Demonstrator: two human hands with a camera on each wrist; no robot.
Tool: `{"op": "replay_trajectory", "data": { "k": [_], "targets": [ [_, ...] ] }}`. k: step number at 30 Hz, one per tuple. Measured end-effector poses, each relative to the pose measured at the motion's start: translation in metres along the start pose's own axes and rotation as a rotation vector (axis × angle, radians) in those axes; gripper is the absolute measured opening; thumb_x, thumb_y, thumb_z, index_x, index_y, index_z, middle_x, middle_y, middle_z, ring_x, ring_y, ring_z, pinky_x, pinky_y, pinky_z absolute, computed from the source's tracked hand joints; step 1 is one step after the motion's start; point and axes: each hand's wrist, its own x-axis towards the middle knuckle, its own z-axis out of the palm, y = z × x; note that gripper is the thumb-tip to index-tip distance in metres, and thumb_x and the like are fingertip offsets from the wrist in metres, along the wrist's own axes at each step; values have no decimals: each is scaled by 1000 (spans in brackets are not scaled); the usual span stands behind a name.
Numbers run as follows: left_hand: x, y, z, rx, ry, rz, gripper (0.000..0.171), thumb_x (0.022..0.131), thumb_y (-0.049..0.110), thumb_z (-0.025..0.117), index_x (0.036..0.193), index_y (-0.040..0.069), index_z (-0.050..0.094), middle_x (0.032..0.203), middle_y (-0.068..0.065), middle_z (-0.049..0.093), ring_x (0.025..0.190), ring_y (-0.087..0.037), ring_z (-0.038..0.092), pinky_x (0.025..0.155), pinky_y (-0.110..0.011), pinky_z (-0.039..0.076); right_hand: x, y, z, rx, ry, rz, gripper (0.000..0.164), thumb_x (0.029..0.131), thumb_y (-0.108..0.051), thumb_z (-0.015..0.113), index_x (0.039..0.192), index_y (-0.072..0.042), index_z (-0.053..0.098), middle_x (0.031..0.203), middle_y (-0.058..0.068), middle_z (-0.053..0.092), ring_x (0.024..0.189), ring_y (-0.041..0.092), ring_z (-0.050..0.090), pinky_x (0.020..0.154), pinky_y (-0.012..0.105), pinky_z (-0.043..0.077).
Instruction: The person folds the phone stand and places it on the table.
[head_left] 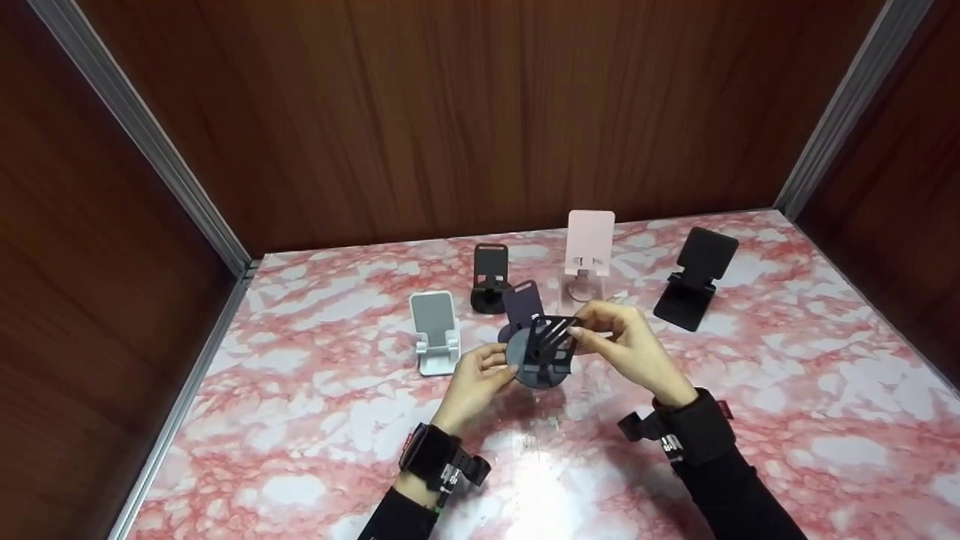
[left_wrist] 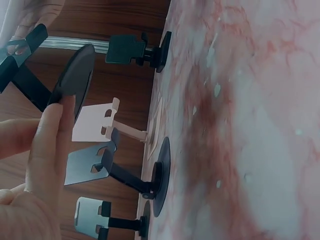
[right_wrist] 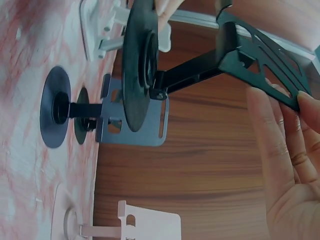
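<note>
A black phone stand [head_left: 545,352] with a round base and a slotted back plate is held up above the table by both hands. My left hand [head_left: 477,377] pinches the rim of its disc base, seen edge-on in the left wrist view. The right hand [head_left: 624,346] pinches the edge of the slotted plate [right_wrist: 270,55] between thumb and fingers. Just behind it stands a purple-grey phone stand [head_left: 523,304], partly hidden in the head view. Left of the hands is a white phone stand [head_left: 433,322] with a grey pad.
Farther back stand a small black phone stand [head_left: 490,274] and a pink one [head_left: 589,244]. A larger black phone stand [head_left: 696,274] is at the right. The marbled table [head_left: 300,420] is bounded by wood-grain panels [head_left: 450,120] at the back and sides.
</note>
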Motion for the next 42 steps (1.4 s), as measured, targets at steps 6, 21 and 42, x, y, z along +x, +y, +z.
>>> {"op": "replay_trajectory", "data": {
  "k": [6,21,42],
  "targets": [
    [-2,2,0,-17,4,34,36,89,-11,59,123,-18,49,104,-22,65,93,-29,67,79,-35,58,-1,0,0,37,-23,1,9,92,5,61,85,11,57,83,25,66,74,23,70,67,41,59],
    [-3,8,2,74,65,167,31,86,-15,59,117,-14,55,100,-22,66,83,-27,66,72,-35,59,-1,8,0,150,11,157,17,92,-4,66,88,11,58,80,14,67,68,20,67,65,41,59],
    [-13,33,10,194,95,300,26,83,-22,59,108,-16,56,97,-31,65,86,-43,66,73,-40,58,0,18,2,206,-26,280,13,92,-8,66,83,1,62,73,6,64,61,12,61,59,34,59]
  ]
}}
